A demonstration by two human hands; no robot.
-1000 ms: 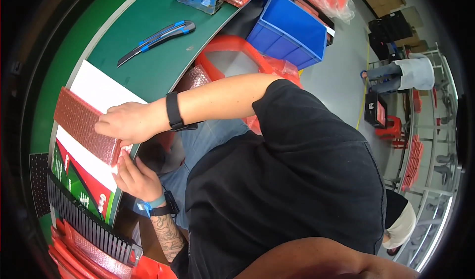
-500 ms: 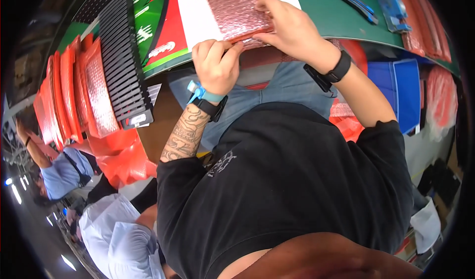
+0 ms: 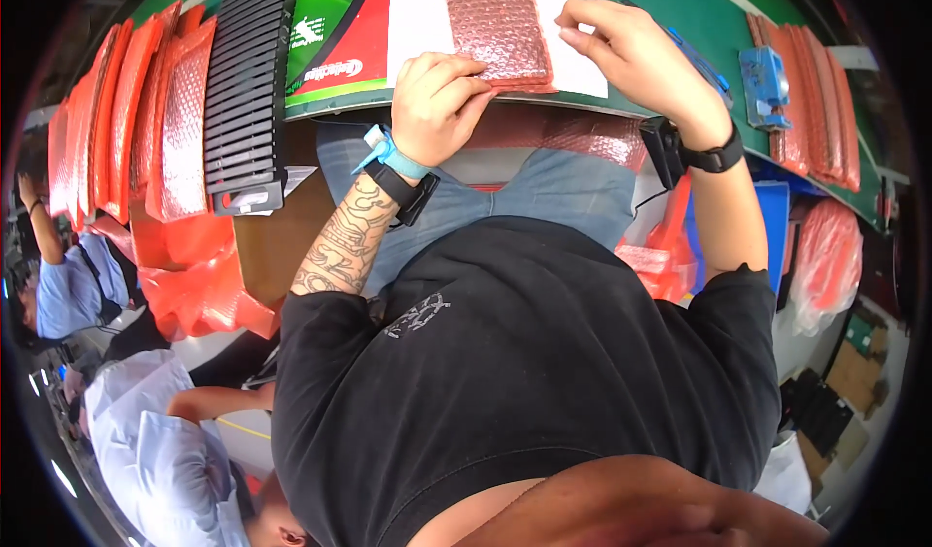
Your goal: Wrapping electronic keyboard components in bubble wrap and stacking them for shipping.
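Note:
A pinkish-red bubble-wrap bag [image 3: 502, 37] lies flat on a white sheet [image 3: 417, 23] at the table's near edge. My left hand [image 3: 437, 105] has its fingers curled over the bag's near left corner and pinches it. My right hand [image 3: 646, 62] hovers to the right of the bag, apart from it. Its fingers are bent, with a small gap between thumb and forefinger and nothing visible in it. A blue-and-black cutter-like tool [image 3: 701, 65] lies just beyond the right hand, partly hidden by it.
Red bubble-wrap bags [image 3: 126, 110] stand stacked at the left beside a black slotted rack [image 3: 248, 91]. A blue tape dispenser [image 3: 765, 86] and more red bags [image 3: 815, 110] sit at the right. Below stands a blue bin [image 3: 767, 222]. A co-worker in a light shirt [image 3: 146, 430] is at the lower left.
My right hand has let go of the bag's right side and moved off to the right. The left hand keeps its place at the near edge. The whole view has shifted slightly.

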